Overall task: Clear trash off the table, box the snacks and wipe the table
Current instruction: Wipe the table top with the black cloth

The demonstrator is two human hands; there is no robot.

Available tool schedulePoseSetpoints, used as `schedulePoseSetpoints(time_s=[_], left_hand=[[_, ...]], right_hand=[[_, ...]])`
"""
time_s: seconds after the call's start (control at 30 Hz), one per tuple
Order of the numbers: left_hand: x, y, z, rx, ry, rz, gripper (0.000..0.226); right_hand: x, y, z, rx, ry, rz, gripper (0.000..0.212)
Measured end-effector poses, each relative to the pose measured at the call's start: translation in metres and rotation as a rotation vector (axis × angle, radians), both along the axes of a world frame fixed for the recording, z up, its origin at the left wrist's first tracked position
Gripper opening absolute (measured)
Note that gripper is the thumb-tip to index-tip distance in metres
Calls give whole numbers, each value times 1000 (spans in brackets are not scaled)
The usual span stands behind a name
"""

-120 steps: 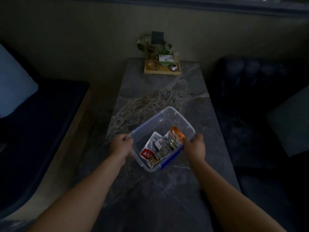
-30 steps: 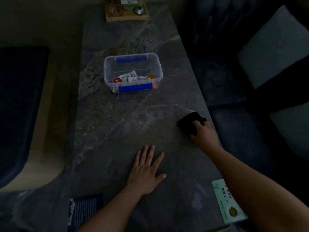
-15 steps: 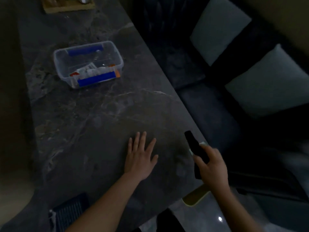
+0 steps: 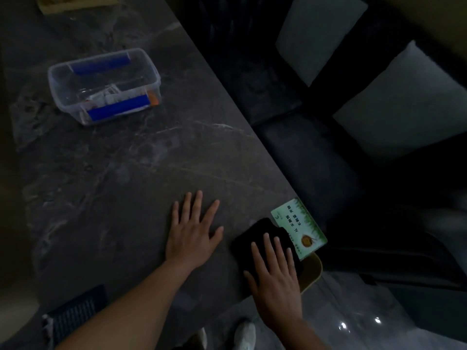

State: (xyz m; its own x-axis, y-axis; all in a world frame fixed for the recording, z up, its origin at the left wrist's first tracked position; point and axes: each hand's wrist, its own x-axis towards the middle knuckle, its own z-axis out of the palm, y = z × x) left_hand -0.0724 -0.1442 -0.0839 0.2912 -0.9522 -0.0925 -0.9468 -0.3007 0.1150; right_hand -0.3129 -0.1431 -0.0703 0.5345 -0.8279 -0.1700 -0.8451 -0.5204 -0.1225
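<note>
One green card (image 4: 300, 223) touches the black cloth (image 4: 255, 231) under the right hand (image 4: 275, 276).

Dim sitting room of a home, or a lounge of that kind. A long, dark marbled bench (image 4: 126, 185) stands just beside a dark upholstered sofa (image 4: 310, 157) carrying two pale cushions (image 4: 404, 109). A wooden tray (image 4: 75, 3) sits at the bench's far end. The floor (image 4: 353, 324) is glossy and stone-patterned.
</note>
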Motion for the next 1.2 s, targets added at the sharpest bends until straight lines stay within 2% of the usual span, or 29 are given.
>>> schedulePoseSetpoints(time_s=[0.07,0.2,0.27,0.37,0.43,0.47,0.53,0.6,0.67,0.77,0.83,0.87,0.97,1.03,1.2], left_hand=[[-1,0,-2,-11,-7,3,73],[1,-1,-4,-51,-12,-5,71],[0,1,-3,-43,-9,-13,71],[2,0,-1,-38,2,10,71],[9,-7,2,-38,23,27,65],[13,-11,3,-54,24,27,58],[19,-17,3,-113,22,7,47],[23,-18,-1,-131,3,10,52],[24,-18,-5,-140,-17,74,61],[24,-18,-4,-147,-19,156,61],[25,-21,-6,-142,-19,166,61],[24,-21,-6,-133,-22,164,61],[23,-21,-6,-106,-34,173,62],[24,-21,-5,-97,-27,177,62],[25,-21,-3,-91,-13,170,62]], right_hand=[[-16,-12,-2,-21,19,32,64],[9,-49,2,26,-14,-242,63],[23,-35,2,60,8,-136,63],[8,-8,0,63,10,186,62],[-3,-39,1,41,37,227,63],[-1,-63,2,13,58,177,65],[20,-117,8,60,58,-56,67],[46,-137,8,102,37,-180,67],[59,-114,0,65,35,-77,68],[39,-65,-5,13,8,250,67],[34,-85,-8,13,40,325,67],[41,-105,-9,8,42,289,68],[87,-157,2,53,29,-23,69],[109,-153,1,63,4,-80,68],[57,-81,-8,-1,9,411,66]])
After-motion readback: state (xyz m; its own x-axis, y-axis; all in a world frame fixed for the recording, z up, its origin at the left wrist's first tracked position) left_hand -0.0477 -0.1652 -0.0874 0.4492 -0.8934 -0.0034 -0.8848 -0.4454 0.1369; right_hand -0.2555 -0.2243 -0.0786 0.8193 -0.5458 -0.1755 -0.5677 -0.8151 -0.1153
